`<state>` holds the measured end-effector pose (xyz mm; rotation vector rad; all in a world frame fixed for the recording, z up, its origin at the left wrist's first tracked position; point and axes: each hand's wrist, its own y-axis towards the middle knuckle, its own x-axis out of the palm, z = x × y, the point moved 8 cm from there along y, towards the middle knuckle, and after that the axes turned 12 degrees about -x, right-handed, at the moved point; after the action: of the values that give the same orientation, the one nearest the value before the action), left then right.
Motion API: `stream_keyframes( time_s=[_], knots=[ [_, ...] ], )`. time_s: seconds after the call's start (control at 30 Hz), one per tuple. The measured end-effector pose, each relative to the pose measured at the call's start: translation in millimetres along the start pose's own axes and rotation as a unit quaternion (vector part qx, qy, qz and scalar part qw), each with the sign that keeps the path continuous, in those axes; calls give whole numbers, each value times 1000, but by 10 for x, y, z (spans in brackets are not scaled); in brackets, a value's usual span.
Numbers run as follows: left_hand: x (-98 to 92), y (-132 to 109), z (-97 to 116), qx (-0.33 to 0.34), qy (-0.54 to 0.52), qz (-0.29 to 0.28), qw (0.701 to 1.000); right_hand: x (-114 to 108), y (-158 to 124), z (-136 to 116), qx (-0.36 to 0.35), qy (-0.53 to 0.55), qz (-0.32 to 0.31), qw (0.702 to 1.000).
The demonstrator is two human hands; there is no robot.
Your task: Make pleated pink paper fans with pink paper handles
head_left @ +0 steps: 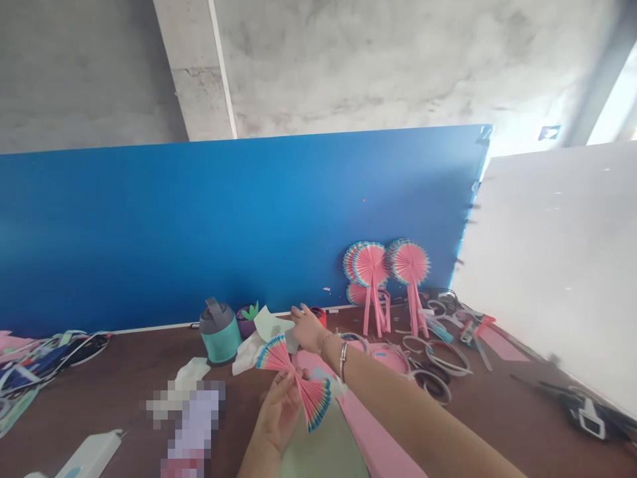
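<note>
My left hand point(282, 406) pinches a pleated paper fan point(317, 401) at its narrow middle. The fan is pink with blue and cream edges, and its two ends spread out like a bow tie. My right hand point(307, 328) reaches to the back of the table with its fingers stretched out, beside a pale green sheet of paper point(271, 326). Just behind that hand a red round object point(319, 317) shows in part; I cannot tell whether the fingers touch it. Under my arms lie pink paper point(371, 431) and a grey-green sheet point(323, 448).
Finished-looking round pink fans point(371, 264) on handles lean against the blue partition point(199, 226). A teal lidded cup point(219, 335) and a purple pot point(247, 321) stand left of centre. Loose strip rings point(450, 358) lie to the right, tangled strips point(50, 362) far left, a white device point(94, 455) front left.
</note>
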<state>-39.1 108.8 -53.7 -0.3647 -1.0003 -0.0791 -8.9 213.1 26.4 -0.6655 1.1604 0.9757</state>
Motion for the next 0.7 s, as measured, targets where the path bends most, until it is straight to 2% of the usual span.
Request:
stream_keyframes(
  time_s=[0.17,0.27,0.37,0.5,0.7],
  knots=[
    [62,-11,-13,-8,-14,-27,1000,-163,-47,358,80,16,9,997],
    [67,-6,-20,-9,-19,-27,999,-253,-104,490,83,22,14,996],
    [72,-6,-24,-11,-19,-23,999,-259,-131,377,25,22,6,999],
    [78,-20,-22,-11,-7,-14,1000,-109,-120,78,-43,6,-21,999],
    [20,-12,4,0,-6,10,1000,53,-73,-41,-25,18,-10,999]
  ],
)
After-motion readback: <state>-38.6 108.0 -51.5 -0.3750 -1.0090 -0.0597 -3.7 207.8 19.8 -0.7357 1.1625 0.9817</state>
